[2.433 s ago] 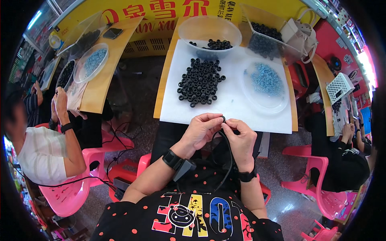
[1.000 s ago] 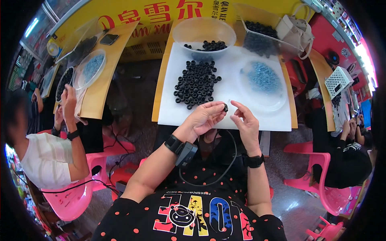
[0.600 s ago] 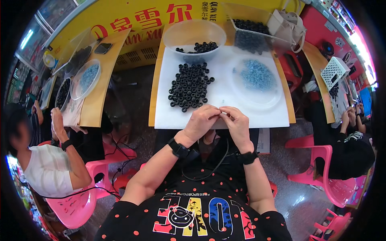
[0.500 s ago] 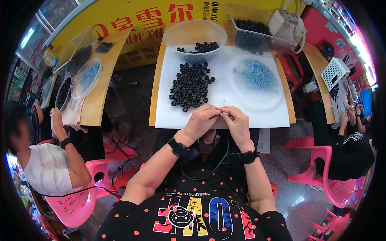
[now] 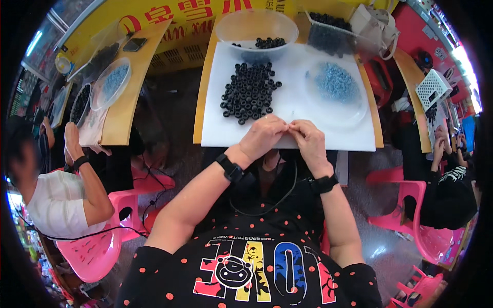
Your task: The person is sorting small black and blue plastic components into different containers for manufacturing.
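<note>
My left hand (image 5: 263, 136) and my right hand (image 5: 310, 143) meet fingertip to fingertip over the front edge of a white mat (image 5: 213, 134). Both are closed in a pinch, and whatever sits between the fingers is too small to make out. Just beyond my left hand spreads a pile of black ring-shaped pieces (image 5: 248, 93). To the right, small light-blue pieces (image 5: 336, 83) lie heaped in a shallow clear round tray (image 5: 354, 120). A tiny pale bit rests on the mat between the two heaps.
Behind the pile stands a clear round tub (image 5: 231, 37) with more black pieces; right of it is a clear bin (image 5: 331, 38) of them and a cream bag (image 5: 375, 28). People work at side tables left and right. Pink chairs (image 5: 95, 256) and cables flank me.
The view has shifted, so the table sits higher in the picture. My hands stay together at the mat's front edge, still pinched, with the fingertips slightly rearranged.
</note>
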### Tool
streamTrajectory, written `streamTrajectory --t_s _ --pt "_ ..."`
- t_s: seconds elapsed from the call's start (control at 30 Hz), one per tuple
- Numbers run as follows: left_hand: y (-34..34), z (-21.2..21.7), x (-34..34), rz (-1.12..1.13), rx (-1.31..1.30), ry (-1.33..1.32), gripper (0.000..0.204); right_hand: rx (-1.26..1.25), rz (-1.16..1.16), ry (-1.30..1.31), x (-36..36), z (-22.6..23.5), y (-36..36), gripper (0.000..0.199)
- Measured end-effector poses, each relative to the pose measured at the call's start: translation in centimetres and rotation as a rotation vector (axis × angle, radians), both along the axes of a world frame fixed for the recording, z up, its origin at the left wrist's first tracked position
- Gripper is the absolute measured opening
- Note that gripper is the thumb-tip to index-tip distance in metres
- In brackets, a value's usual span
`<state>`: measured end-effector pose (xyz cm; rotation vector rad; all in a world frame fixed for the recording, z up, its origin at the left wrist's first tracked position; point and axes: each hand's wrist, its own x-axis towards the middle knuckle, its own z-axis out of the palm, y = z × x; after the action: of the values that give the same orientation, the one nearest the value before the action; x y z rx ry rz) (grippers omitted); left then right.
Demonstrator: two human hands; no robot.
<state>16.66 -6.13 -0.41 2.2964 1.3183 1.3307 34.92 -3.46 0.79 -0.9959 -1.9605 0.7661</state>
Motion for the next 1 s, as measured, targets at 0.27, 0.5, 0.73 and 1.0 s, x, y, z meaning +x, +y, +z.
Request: streamTrajectory --t_s 0.27,0.5,0.73,1.0 --pt "0.4 0.1 -0.4 0.013 -0.035 -0.018 0.012 0.031 0.015 0.018 -0.5 -0.6 0.2 0.010" --pt "-0.5 2.4 0.2 0.054 -0.682 -0.802 0.014 -0.310 0.029 0.224 0.3 2.6 0.6 0.024" --pt "-3.4 3.1 1.2 -0.110 -1.016 -1.782 0.022 -0.023 -0.070 0.109 -0.6 6.7 -3.6 0.032" --pt "-5.4 4.3 1.5 -0.137 -1.011 -1.758 0.020 0.086 -0.053 0.022 -1.3 6.8 -4.6 0.021"
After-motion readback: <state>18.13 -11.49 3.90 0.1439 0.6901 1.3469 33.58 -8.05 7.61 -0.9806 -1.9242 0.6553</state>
